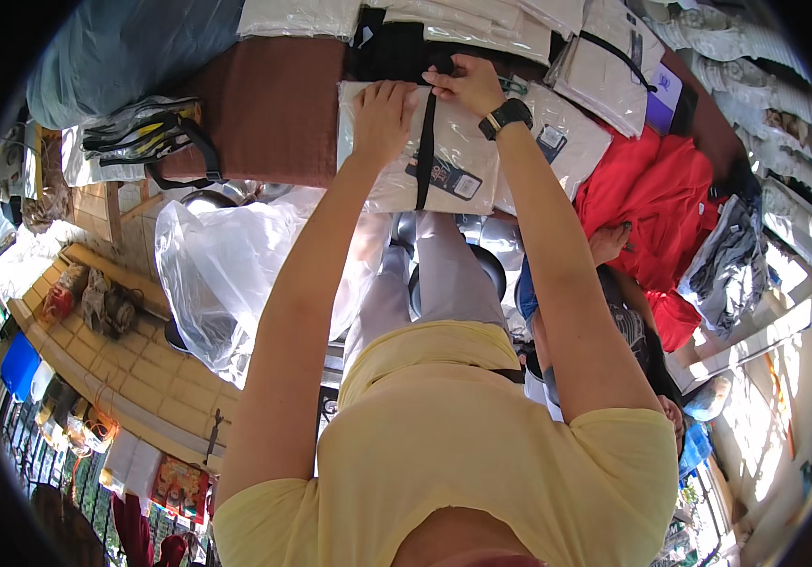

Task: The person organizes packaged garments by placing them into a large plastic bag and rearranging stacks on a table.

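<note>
A cream folded cloth item in a clear plastic bag [377, 194] lies at the table's near edge, with a dark printed tag [458, 182] on its front. A black strap [427, 142] runs down over the middle of the bag. My left hand [385, 118] rests flat on the bag's upper left, fingers stretched out. At the bag's far edge my right hand [470, 87], a dark watch on its wrist, has thumb and fingers pinched on the strap's upper end. Just beyond lies black fabric [389, 52].
More bagged cream items [604, 71] lie at the back and right. Red cloth [647, 189] is heaped at right, with another person's hand [609, 243] beside it. Bundled black straps [146, 137] sit at left on the brown tabletop [273, 109]. Clear plastic sheeting [226, 274] hangs below.
</note>
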